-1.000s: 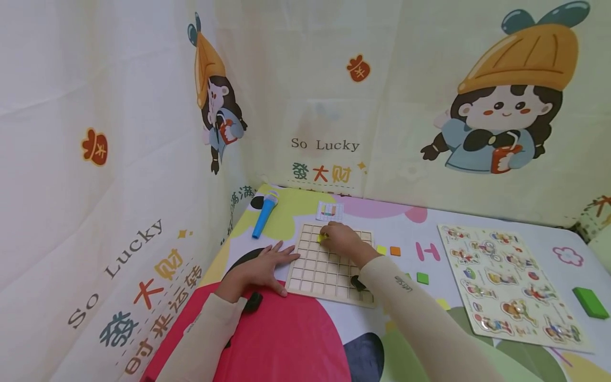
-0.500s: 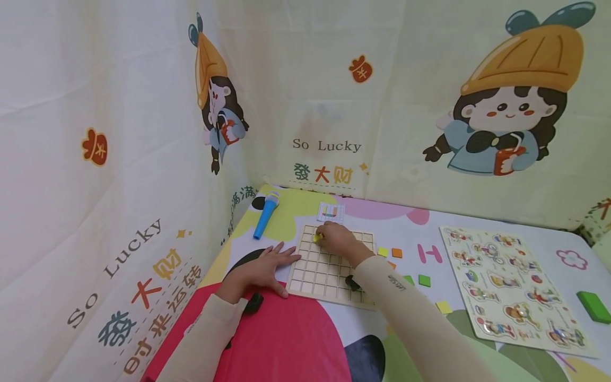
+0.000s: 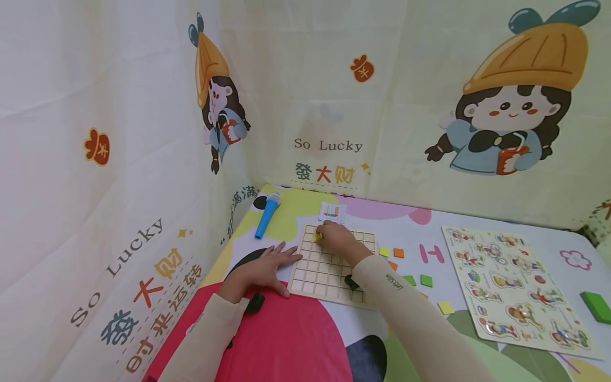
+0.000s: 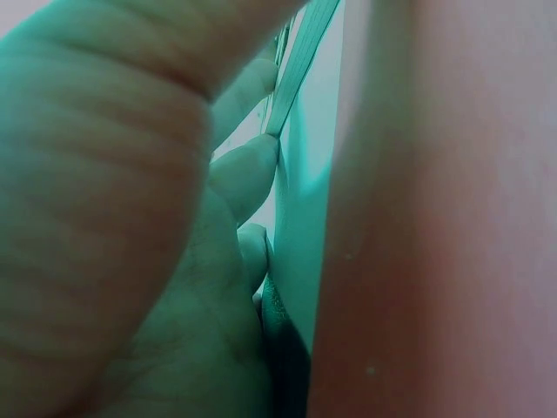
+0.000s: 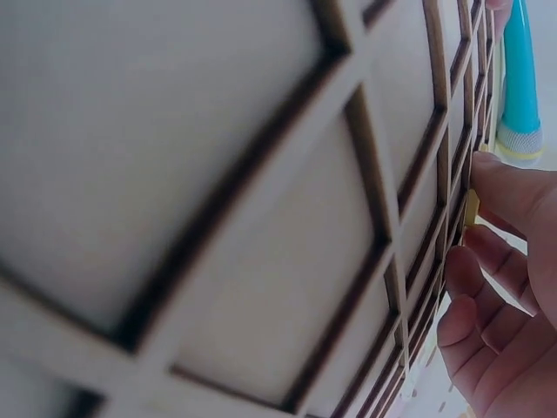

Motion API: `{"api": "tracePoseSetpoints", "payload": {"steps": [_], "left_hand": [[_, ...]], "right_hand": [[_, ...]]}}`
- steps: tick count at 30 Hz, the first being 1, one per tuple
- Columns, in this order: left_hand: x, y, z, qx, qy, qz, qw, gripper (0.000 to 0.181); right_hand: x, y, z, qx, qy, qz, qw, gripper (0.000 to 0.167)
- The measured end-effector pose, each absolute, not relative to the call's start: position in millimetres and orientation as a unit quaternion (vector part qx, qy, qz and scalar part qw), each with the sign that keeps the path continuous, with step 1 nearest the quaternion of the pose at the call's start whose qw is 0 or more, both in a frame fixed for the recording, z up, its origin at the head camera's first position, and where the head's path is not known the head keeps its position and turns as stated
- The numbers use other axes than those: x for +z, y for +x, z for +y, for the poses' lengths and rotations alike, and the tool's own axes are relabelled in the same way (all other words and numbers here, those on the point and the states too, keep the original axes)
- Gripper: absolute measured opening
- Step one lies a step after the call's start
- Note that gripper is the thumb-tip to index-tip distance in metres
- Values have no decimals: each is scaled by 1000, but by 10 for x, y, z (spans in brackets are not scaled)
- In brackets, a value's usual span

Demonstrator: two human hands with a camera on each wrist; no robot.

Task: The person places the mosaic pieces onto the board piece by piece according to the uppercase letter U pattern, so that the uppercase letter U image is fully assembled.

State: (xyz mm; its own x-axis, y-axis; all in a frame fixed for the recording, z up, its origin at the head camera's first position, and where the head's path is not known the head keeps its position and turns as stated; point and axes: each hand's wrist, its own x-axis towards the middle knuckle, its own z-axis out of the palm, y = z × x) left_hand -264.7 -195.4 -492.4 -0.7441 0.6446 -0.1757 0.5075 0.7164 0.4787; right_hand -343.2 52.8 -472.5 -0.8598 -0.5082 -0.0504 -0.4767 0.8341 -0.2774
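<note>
The right hand [image 3: 338, 242] pinches a yellow tile [image 3: 317, 237] between thumb and fingers, a little below the middle of the frame, at the upper left part of the grid board [image 3: 310, 276]. To do this well, I think the tile should go flat and square into 1 cell, while the left hand [image 3: 264, 269], fingers spread at the board's left edge, could steady it. Just above the board lies a small card [image 3: 332, 212]; right of centre, loose tiles [image 3: 426, 280].

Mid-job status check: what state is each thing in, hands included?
Board, lying flat
Yellow tile, pinched; seating unclear
Left hand, spread at the board's left edge
Right hand, pinching the tile
Card, flat
Microphone, lying down
Loose tiles, scattered
Puzzle, flat
Green block, lying flat
</note>
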Motion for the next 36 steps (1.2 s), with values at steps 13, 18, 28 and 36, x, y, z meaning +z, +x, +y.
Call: {"api": "tracePoseSetpoints", "payload": {"steps": [13, 18, 28, 36], "left_hand": [[-4912, -2653, -1936, 205, 311, 912, 171, 103], [-4909, -2645, -1930, 205, 303, 915, 172, 104], [-4925, -2638, -1944, 209, 298, 917, 166, 105], [-4922, -2636, -1968, 207, 315, 912, 163, 104]], "right_hand": [[-4714, -3403, 555, -130, -246, 958, 69, 35], [-4709, -3363, 612, -132, -251, 957, 57, 34], [-4647, -3228, 989, -142, -258, 954, 45, 30], [-4653, -3195, 1370, -137, -230, 963, 34, 31]]}}
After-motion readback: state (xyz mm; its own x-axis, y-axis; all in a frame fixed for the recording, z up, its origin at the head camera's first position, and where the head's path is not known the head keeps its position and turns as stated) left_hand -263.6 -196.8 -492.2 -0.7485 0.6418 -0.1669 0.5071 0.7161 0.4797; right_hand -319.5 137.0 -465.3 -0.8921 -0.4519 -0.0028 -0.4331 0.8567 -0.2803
